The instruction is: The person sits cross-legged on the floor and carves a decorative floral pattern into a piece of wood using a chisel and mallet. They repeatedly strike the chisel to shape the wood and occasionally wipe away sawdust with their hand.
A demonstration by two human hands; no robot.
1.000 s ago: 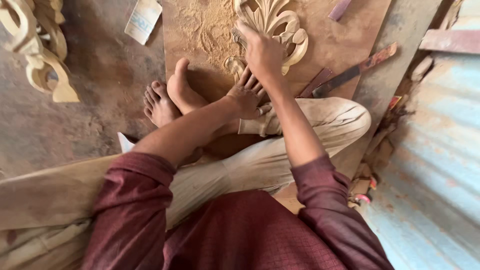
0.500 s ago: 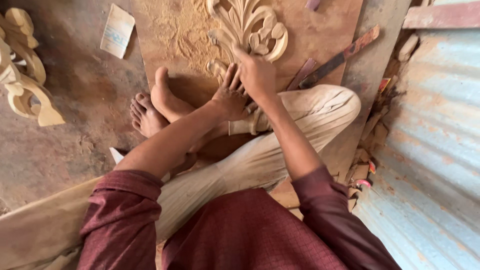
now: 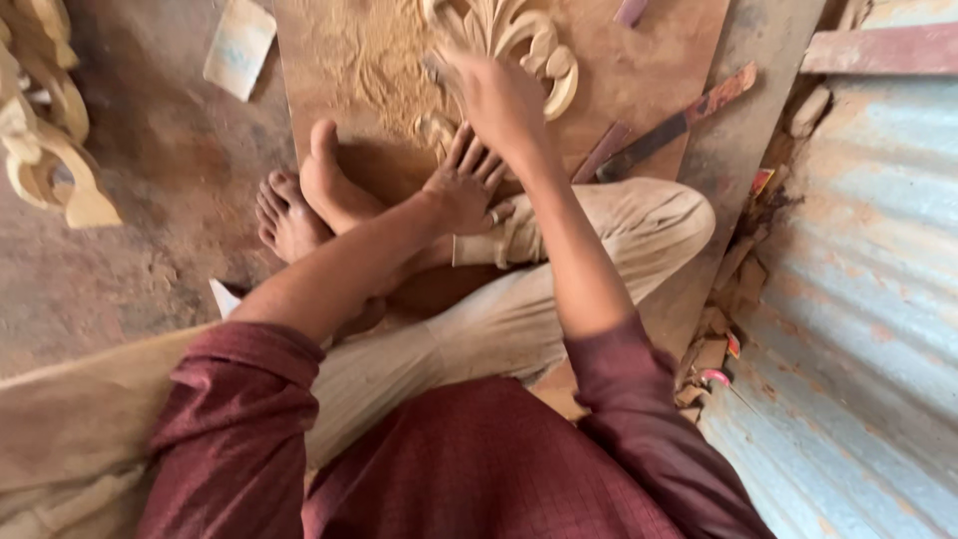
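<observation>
A person sits on the floor with legs folded, bare feet (image 3: 309, 200) pointing to the far side. A flat wooden board (image 3: 639, 70) lies on the floor just past the feet. On the far part of the board sits a pale wood carving (image 3: 539, 50) with curly leaf shapes. Sawdust (image 3: 369, 60) covers the board to the left of the carving.

The right hand (image 3: 499, 95) is on the near edge of the carving. Its fingers are curled, but it is too blurry to tell if it grips anything. The left hand (image 3: 464, 185) is open, with fingers spread flat on the board, just near the right hand and beside the ankle. A ring shows on one finger.

To the right of the hands, a long flat tool (image 3: 689, 120) lies tilted across the board's edge. Far left, other pale carved pieces (image 3: 45, 140) stand on the dirt floor. A small flat block (image 3: 239, 45) lies near them. A wavy metal sheet (image 3: 868, 299) fills the right side.
</observation>
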